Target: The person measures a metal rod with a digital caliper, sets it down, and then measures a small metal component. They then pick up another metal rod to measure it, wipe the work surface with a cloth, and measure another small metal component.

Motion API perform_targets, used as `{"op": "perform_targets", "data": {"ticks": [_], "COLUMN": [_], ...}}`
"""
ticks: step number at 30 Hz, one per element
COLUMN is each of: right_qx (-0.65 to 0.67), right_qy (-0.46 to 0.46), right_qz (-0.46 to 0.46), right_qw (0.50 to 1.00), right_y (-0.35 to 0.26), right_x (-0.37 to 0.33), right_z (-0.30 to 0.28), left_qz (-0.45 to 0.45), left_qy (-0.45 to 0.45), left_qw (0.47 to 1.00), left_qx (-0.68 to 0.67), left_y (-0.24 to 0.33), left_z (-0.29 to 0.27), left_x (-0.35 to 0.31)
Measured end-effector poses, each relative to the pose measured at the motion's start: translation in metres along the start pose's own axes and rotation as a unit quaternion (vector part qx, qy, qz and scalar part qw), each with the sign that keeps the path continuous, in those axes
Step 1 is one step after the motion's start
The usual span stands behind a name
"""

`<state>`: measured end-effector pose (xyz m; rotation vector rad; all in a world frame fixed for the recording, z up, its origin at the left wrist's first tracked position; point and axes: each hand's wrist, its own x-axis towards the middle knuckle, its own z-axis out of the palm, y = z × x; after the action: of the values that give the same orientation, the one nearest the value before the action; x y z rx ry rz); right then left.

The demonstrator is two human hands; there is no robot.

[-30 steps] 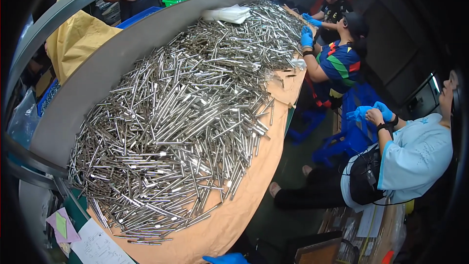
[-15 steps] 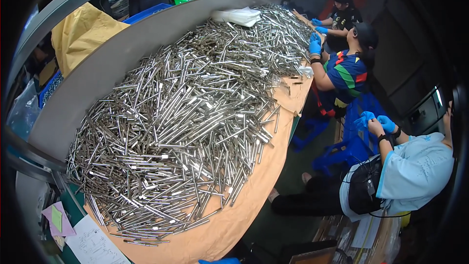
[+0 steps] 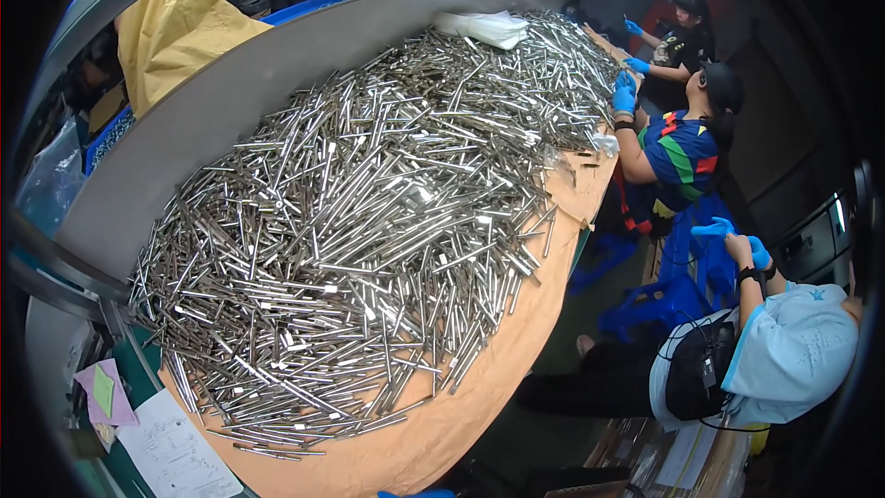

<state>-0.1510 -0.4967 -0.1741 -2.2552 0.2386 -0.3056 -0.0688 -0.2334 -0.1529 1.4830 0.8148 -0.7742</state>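
Neither of my hands shows clearly. At the lower edge lies a thin blue sliver; whether it is a gloved hand or something else, I cannot tell. In front of me spreads a large heap of slim metal rods, silvery with darker sections, lying crosswise over one another. Brown paper covers the table under them and shows along the right and near sides. A stack of thin white sheets or bags rests on the far end of the heap.
A grey metal wall borders the heap on the left. Written papers lie at the near left. Along the right, a person in light blue handles blue gloves; two gloved co-workers stand farther off. Blue stools stand between them.
My view has shifted, so the heap sits slightly farther right. The person in light blue has moved their hands, and the farthest co-worker has raised one hand. The heap looks the same.
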Motion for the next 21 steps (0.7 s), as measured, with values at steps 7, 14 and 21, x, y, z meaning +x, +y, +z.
{"op": "perform_targets", "data": {"ticks": [7, 14, 21], "right_qx": [-0.061, -0.059, -0.041], "right_qy": [0.016, 0.061, 0.072], "right_qz": [0.031, 0.025, 0.155], "right_qw": [0.998, 0.996, 0.985], "right_y": [0.005, -0.005, -0.036], "right_x": [0.005, 0.0, 0.005], "right_z": [-0.005, 0.02, 0.022], "left_qz": [0.038, 0.071, 0.076], "left_qy": [-0.035, -0.185, -0.26], "left_qw": [0.998, 0.977, 0.952], "left_qx": [-0.025, -0.079, -0.142], "left_y": [0.01, 0.009, 0.014], "left_z": [0.028, -0.001, -0.039], "left_x": [0.001, -0.007, -0.007]}}
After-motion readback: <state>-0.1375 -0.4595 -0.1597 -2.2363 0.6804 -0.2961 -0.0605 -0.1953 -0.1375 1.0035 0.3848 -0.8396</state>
